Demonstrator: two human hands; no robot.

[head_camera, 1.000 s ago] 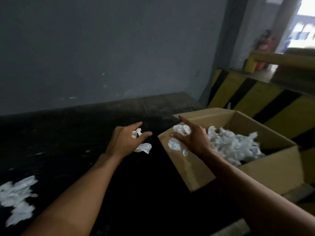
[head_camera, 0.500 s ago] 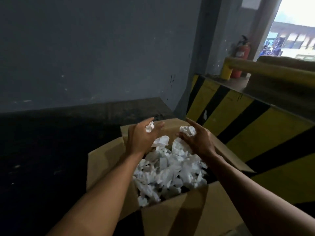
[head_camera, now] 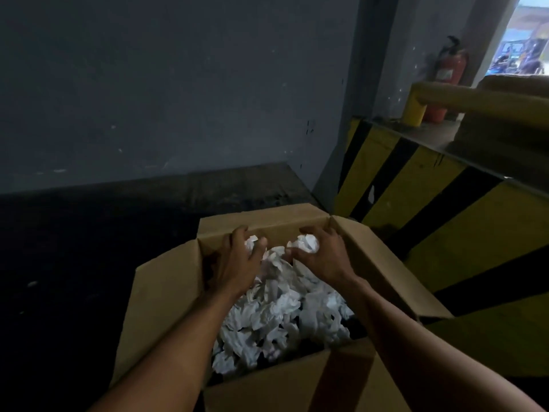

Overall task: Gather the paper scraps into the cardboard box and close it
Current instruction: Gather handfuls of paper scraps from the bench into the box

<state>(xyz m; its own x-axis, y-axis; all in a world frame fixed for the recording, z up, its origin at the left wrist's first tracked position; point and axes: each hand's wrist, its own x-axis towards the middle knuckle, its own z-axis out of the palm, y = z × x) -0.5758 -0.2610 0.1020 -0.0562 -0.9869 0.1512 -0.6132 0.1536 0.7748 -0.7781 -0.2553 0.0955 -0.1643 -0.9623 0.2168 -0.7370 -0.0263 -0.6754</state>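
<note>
The open brown cardboard box (head_camera: 261,226) sits at 6 o'clock on a dark surface (head_camera: 74,263), flaps spread outward. Both hands reach inside near its far wall. The left hand (head_camera: 237,263) has its fingers curled round a crumpled white paper scrap (head_camera: 252,242). The right hand (head_camera: 322,257) grips another crumpled white wad (head_camera: 307,242) just beside it. Below them a heap of white paper scraps (head_camera: 282,316) lies in the box. A red fire extinguisher (head_camera: 450,66) stands at 1 o'clock, beyond a yellow-and-black striped barrier (head_camera: 430,209).
</note>
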